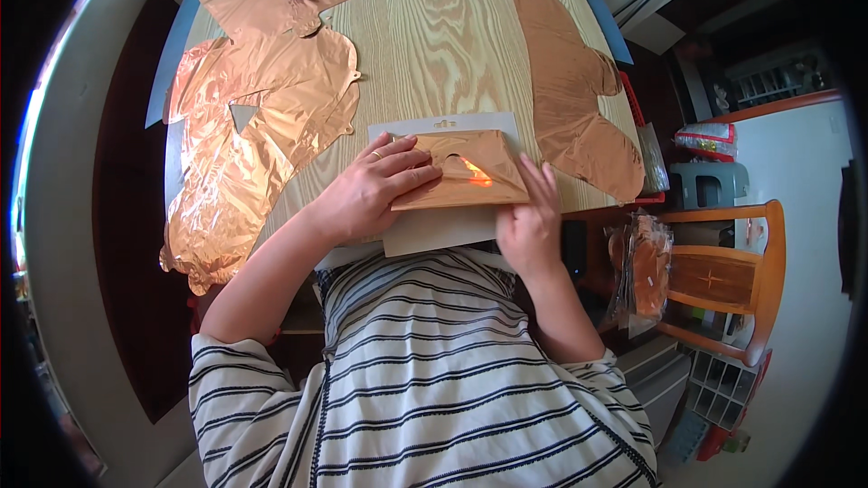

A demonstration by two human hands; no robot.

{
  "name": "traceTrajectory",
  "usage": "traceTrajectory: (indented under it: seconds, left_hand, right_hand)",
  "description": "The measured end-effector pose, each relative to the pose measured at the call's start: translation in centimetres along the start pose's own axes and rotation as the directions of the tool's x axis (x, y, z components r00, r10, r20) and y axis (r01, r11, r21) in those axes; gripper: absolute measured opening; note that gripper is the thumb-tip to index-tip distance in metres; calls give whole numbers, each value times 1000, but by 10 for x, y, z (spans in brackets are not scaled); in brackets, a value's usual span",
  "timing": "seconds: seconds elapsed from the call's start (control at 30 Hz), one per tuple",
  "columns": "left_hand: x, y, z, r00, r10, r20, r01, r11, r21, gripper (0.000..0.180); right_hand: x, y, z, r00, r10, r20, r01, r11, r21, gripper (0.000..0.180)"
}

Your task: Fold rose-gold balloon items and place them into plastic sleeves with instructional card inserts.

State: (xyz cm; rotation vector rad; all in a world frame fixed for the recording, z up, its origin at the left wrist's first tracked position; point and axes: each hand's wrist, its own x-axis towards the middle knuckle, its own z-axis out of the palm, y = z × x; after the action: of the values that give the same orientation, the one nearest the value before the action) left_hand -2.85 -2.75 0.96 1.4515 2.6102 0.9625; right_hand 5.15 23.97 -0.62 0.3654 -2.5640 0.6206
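A copper-coloured foil balloon (463,163), folded flat into a rectangle, lies over a white card (443,238) at the table's near edge. The card has a hanging slot at its top and shows beyond the foil at far and near sides. My left hand (384,183) lies on the foil's left part, its ringed fingers stretched out flat. At the right edge my right hand (532,217) grips the folded foil, fingers along the side and thumb just below it. Whether the card is also in that grip is hidden.
A large wrinkled copper foil balloon (262,117) spreads over the table's left side. Another flat foil balloon (574,81) lies along the right. Bagged copper foil pieces (644,267) hang by a wooden chair (723,276) at right. The wood-grain table (443,36) stretches ahead.
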Motion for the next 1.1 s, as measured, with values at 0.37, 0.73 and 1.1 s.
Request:
traceTrajectory:
  seconds: [0.37, 0.73, 1.1]
  left_hand:
    - [-5, -4, 5, 997, 59, 50, -66, 986, 150, 55]
    - [-5, -1, -11, 985, -169, 24, 167, 924, -343, 95]
    - [-2, -3, 32, 975, -199, -95, 220, 908, 356, 95]
  right_hand:
    - [48, -4, -25, 948, -51, 315, -14, 980, 199, 51]
    - [48, 15, 27, 874, -92, 477, 123, 992, -35, 77]
    - [44, 11, 35, 889, -85, 451, 136, 987, -82, 81]
